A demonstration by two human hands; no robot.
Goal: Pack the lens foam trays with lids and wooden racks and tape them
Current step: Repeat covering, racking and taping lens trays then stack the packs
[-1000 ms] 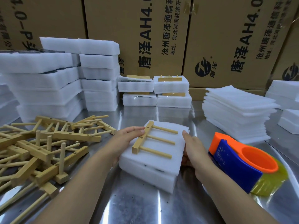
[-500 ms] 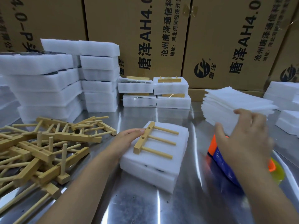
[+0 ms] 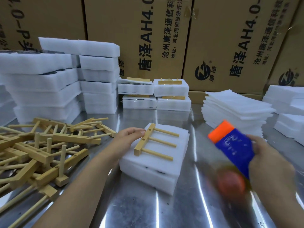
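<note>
Foam tray point(image 3: 148, 176): white block near the middle of the counter point(image 3: 148, 209), turned a little so that one corner faces the person; dark slots show along its upper front edge.
Lid point(image 3: 166, 155): white foam sheet lying flat on the tray and covering it.
Wooden rack point(image 3: 153, 142): lies flat on the lid, with its bar along the left edge and three dowels pointing right.
Left hand point(image 3: 127, 137): rests at the tray's left edge, fingers lightly bent and fingertips touching the rack's bar; nothing is enclosed in it.
Right hand point(image 3: 271, 163): right of the tray and above the counter, wrapped round the tape dispenser; blurred.
Tape dispenser point(image 3: 233, 148): blue body with an orange end, tilted, held clear of the counter and apart from the tray; its lower part is a reddish blur.
Loose racks point(image 3: 41, 150): a jumbled pile of the same wooden racks on the counter at left.
Foam tray stacks point(image 3: 46, 86): tall white stacks behind the pile.
Packed bundles point(image 3: 154, 94): four lidded trays with racks on top, two on two, at the back.
Foam sheets point(image 3: 235, 107): a stack of thin white sheets at right rear, with more foam blocks point(image 3: 287, 116) just beyond.
Cardboard boxes point(image 3: 134, 38): printed brown cartons standing behind everything.
</note>
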